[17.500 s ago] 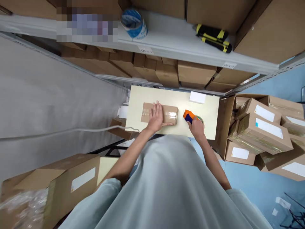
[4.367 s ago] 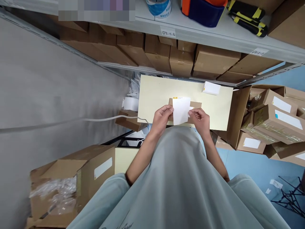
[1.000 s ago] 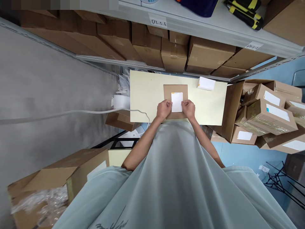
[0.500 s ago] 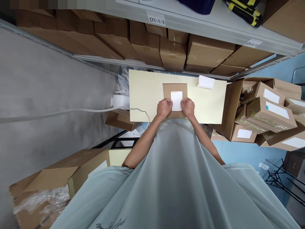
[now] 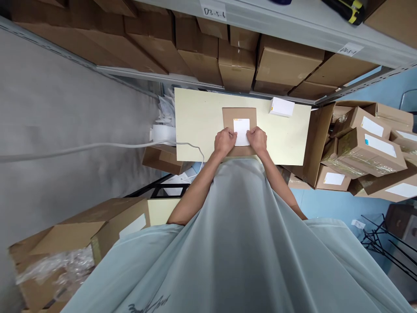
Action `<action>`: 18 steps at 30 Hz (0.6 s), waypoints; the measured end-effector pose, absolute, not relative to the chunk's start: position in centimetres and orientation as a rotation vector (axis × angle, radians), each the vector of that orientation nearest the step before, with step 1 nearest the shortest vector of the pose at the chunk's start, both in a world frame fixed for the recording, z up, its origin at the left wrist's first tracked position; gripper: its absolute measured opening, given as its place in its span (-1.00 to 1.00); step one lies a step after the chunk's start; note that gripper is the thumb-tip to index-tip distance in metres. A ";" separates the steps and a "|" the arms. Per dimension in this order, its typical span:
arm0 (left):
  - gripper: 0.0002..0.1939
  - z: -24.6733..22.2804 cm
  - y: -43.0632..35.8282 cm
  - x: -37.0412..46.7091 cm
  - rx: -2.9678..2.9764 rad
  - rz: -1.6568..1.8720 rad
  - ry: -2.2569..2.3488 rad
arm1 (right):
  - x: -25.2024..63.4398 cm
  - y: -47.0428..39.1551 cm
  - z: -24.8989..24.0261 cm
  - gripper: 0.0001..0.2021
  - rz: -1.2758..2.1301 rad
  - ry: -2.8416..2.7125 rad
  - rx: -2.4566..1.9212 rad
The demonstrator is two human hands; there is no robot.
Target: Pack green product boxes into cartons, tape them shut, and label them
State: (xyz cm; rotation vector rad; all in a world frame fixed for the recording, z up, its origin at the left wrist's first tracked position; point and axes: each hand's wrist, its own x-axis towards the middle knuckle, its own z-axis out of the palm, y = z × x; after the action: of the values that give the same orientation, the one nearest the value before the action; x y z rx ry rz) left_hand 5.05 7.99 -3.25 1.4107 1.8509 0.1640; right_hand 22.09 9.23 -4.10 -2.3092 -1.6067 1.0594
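Note:
A flat brown cardboard piece (image 5: 239,113), perhaps a box seen from above, lies on the pale yellow table (image 5: 198,126) in front of me. Over its middle is a white label (image 5: 241,132) with a small orange mark near the top left corner. My left hand (image 5: 224,142) is closed, its thumb and fingers at the label's left edge. At the right edge my right hand (image 5: 257,140) is closed in the same way, mirrored. Whether the label is stuck down or held just above the cardboard I cannot tell. A small white box (image 5: 282,107) stands at the table's far right.
A metal shelf (image 5: 276,30) packed with brown boxes rises behind the table. At right is a big carton (image 5: 312,148) full of labelled boxes. A grey cable (image 5: 130,145) crosses from the left. An open carton (image 5: 117,230) with plastic wrap sits at lower left.
The view has tilted slightly, so table, shelf and hands appear higher. Both hands stay at the label's edges, with little visible movement relative to the cardboard.

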 end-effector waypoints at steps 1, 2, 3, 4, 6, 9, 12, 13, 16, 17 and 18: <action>-0.84 -3.3 8.0 5.0 1.406 0.169 1.847 | 22.2 9.3 -4.2 -0.81 1.057 -1.603 -2.299; -0.85 -3.4 7.9 5.0 1.399 0.171 1.843 | 22.3 9.3 -4.3 -0.80 1.057 -1.599 -2.287; -0.85 -3.4 7.9 4.9 1.389 0.170 1.839 | 22.5 9.2 -4.4 -0.80 1.058 -1.597 -2.275; -0.85 -3.5 7.9 4.9 1.379 0.168 1.836 | 22.7 9.2 -4.5 -0.80 1.065 -1.598 -2.259; -0.83 -3.6 8.0 4.7 1.360 0.162 1.822 | 23.3 8.9 -4.8 -0.84 1.106 -1.613 -2.219; -0.79 -3.8 7.9 4.2 1.337 0.147 1.773 | 24.2 8.2 -5.0 -0.77 1.217 -1.657 -2.142; -0.72 -4.1 7.7 3.6 1.343 0.124 1.718 | 24.9 7.5 -5.2 -0.64 1.283 -1.739 -2.053; -0.68 -4.2 7.7 3.4 1.361 0.117 1.697 | 25.0 7.3 -5.3 -0.60 1.284 -1.776 -2.027; -0.57 -4.4 7.7 3.0 1.429 0.111 1.650 | 24.8 7.2 -5.4 -0.50 1.241 -1.879 -2.012; -0.56 -4.5 7.7 2.9 1.441 0.111 1.646 | 24.7 7.3 -5.4 -0.49 1.220 -1.901 -2.031; -0.55 -4.5 7.8 2.9 1.443 0.110 1.648 | 24.5 7.4 -5.3 -0.49 1.205 -1.916 -2.054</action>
State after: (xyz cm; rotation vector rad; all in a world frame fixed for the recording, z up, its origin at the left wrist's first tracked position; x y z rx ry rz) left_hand 2.87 7.79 -4.50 1.4430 1.6480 0.1097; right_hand 24.46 7.44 -5.33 -2.0538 -1.9161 1.2051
